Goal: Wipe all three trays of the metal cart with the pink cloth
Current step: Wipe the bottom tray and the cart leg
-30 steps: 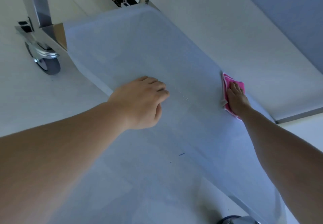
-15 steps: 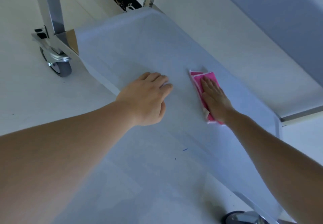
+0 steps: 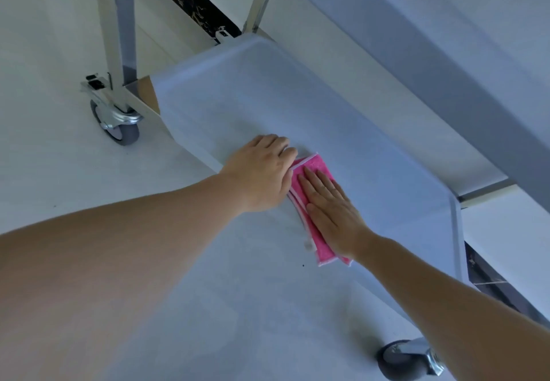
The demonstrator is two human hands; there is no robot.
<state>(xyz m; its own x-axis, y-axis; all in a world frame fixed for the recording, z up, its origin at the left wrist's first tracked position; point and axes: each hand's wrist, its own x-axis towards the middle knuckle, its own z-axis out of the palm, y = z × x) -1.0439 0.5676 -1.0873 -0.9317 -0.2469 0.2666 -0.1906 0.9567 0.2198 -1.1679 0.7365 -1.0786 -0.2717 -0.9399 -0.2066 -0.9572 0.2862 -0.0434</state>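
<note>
Tray: the bottom tray of the cart is smooth, pale and flat, with rounded corners and a low rim.
Cloth: the pink cloth is soft, folded into a long shape, with a lighter edge. It lies flat near the tray's middle.
Right hand: it lies flat on the cloth, fingers straight.
Left hand: it rests on the tray with fingers curled, touching the cloth's edge.
Wheels: a grey round wheel sits in a shiny metal bracket.

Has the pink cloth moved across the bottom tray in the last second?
Yes. The cloth slid from the tray's far edge toward the resting left hand.
</note>
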